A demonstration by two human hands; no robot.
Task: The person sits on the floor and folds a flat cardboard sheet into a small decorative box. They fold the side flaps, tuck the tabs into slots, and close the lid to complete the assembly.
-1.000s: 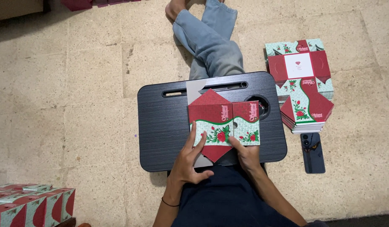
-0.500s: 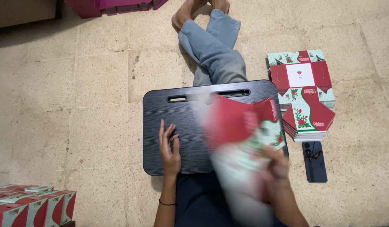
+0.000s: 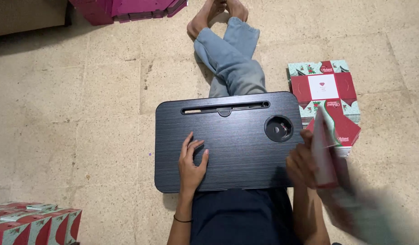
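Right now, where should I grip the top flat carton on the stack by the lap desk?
Take the top flat carton by its far edge, coming from the open floor beyond. It lies flat and printed side up; the right hand and the blurred carton it holds cover the near end.

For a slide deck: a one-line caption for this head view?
Left hand rests flat on black lap desk while right hand lifts a red-and-green folded carton beside it.
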